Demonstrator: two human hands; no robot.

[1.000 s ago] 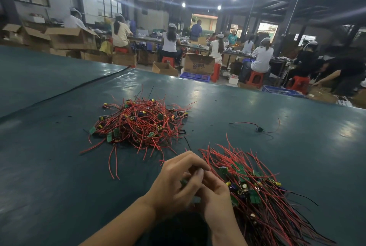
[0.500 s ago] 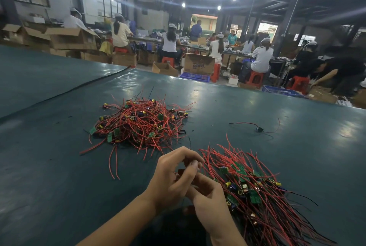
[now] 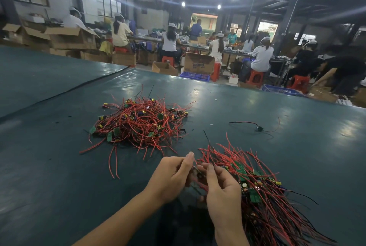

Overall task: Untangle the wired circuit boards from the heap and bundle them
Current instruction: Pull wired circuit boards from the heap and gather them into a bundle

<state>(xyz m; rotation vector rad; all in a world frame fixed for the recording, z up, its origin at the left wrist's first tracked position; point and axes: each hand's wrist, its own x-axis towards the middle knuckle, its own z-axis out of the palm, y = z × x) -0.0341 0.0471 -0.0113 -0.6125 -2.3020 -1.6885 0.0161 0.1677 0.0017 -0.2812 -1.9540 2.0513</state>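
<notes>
Wired circuit boards (image 3: 138,125) lie tangled at the middle left of the head view, on the dark green table (image 3: 49,166). A combed-out bundle (image 3: 263,192) of them fans toward the lower right corner. At lower centre the left hand (image 3: 170,178) and right hand (image 3: 221,188) meet, both pinching one small dark piece at the bundle's near edge. What it is cannot be told. These pieces look light. Their thin red leads are probably limp and quick to snag, and the boards stiff with delicate joints, so holding a board's edge seems safer than tugging its wire.
</notes>
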